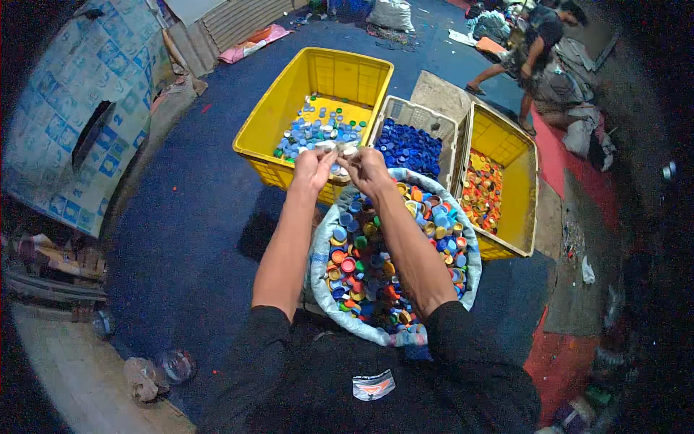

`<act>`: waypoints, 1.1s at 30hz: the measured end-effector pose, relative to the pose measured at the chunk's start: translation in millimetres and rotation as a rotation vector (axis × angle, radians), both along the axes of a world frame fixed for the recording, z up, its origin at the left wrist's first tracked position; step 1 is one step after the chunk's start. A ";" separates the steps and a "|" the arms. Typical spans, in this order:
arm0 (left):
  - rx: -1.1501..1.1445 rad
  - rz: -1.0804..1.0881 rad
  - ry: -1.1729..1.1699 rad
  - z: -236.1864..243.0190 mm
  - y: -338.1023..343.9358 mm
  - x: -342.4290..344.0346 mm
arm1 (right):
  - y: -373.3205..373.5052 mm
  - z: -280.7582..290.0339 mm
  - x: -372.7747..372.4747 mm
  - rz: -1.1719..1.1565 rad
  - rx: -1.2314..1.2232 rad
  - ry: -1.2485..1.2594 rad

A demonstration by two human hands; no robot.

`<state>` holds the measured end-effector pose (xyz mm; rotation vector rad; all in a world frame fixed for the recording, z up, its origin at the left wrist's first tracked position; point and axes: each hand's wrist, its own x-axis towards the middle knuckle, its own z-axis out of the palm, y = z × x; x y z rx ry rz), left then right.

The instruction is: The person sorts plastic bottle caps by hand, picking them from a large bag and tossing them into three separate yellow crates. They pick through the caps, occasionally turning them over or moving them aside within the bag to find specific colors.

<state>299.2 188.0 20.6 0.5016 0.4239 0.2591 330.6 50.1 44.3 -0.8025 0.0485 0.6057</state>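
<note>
My left hand (311, 172) pinches a white bottle cap (325, 146) over the near rim of a large yellow crate (278, 94). Right beside it, my right hand (370, 172) is closed on another pale cap (350, 150). Light blue, white and green caps (311, 134) lie scattered on that crate's floor. Below my forearms stands an open sack (470, 249) with a rolled pale rim, full of mixed coloured caps (348, 265). Dark blue caps (408, 148) fill much of a whitish crate (419, 108). Orange and red caps (483, 189) lie in a second yellow crate (517, 195).
Another person (538, 50) bends among piled bags and cloth at the upper right. A patterned blue-white sheet (94, 108) hangs at the left. A stuffed white sack (391, 14) stands at the back. Clear plastic jugs (177, 367) lie at lower left, on the blue floor's edge.
</note>
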 end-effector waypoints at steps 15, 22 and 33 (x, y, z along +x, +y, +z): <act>0.312 -0.042 0.097 -19.7 -36.3 -84.2 | -113.3 15.5 -54.0 -0.142 0.082 -0.105; 1.467 -0.126 0.055 -9.0 -99.9 -134.8 | -186.3 2.4 -138.2 -0.318 -0.189 -0.232; 1.822 -0.076 -0.110 -8.7 -133.8 -132.5 | -204.1 -37.2 -227.6 -0.365 -0.394 -0.168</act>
